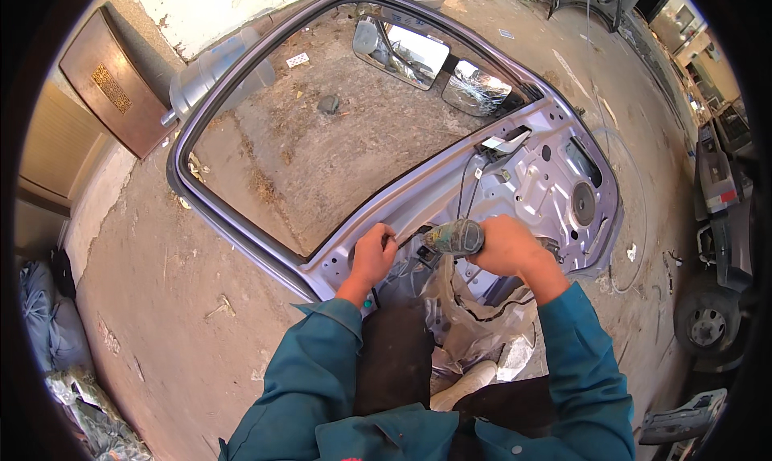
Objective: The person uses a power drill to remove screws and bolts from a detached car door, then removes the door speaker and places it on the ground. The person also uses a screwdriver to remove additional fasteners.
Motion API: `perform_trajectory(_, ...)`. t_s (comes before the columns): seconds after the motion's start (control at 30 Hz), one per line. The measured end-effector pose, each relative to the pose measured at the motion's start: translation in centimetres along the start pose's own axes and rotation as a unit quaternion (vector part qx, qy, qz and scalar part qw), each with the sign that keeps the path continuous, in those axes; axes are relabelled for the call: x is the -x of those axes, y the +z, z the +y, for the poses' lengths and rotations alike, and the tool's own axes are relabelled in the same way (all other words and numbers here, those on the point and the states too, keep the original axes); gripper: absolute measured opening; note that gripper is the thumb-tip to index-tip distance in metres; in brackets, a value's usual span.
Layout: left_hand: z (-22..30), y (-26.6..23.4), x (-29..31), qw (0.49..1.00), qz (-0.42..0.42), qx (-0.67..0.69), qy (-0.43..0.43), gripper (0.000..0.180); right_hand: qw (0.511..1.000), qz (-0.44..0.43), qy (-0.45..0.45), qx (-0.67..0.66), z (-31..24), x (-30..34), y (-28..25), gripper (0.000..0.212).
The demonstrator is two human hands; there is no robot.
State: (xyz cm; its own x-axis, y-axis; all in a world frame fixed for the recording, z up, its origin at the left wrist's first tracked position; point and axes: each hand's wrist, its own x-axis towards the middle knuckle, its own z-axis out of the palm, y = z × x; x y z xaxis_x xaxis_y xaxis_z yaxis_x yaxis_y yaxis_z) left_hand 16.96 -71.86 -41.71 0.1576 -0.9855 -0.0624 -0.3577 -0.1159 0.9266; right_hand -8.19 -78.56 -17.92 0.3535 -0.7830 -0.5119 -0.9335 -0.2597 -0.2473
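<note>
A lilac car door (256, 262) lies in front of me with its inner side bare and its window frame pointing away to the upper left. My right hand (515, 252) grips a worn cordless drill (455, 238), whose front end points left along the door's inner panel. Close to the drill's front, my left hand (373, 256) is closed against the panel; whatever its fingers pinch is hidden. Crumpled plastic sheeting (474, 316) hangs off the panel below the drill. Thin dark cables run from the white inner door handle (508, 143) down toward the drill.
A side mirror with cracked glass (476, 87) shows through the window opening. Beyond the frame lies a clear plastic bottle (211, 73), near a brown panel (112, 83). A wheel (708, 326) and car parts line the right side. Grey-blue bags (50, 312) sit at left.
</note>
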Motion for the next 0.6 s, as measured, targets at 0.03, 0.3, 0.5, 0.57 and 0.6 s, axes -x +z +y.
perform_trajectory(0.03,-0.5,0.1,0.5,1.0,0.011,-0.008,0.02,0.012,1.0,-0.009,-0.006,0.02,-0.3,-0.4,0.3,0.024)
perform_trajectory(0.3,-1.9,1.8,1.6,0.992,0.046,-0.069,0.1,0.008,0.991,-0.054,-0.018,0.12,-2.8,-2.5,1.2,0.026)
perform_trajectory(0.5,-1.4,2.2,2.2,0.975,0.048,-0.162,0.144,0.008,0.983,-0.079,-0.013,0.167,-4.5,-3.8,0.4,0.025)
perform_trajectory(0.57,-1.5,1.9,2.5,0.973,0.05,-0.18,0.136,0.008,0.983,-0.079,-0.034,0.165,-5.0,-4.4,0.3,0.026)
perform_trajectory(0.6,-1.3,2.0,2.3,0.972,0.047,-0.185,0.139,0.008,0.983,-0.075,-0.037,0.164,-5.1,-4.4,-0.1,0.026)
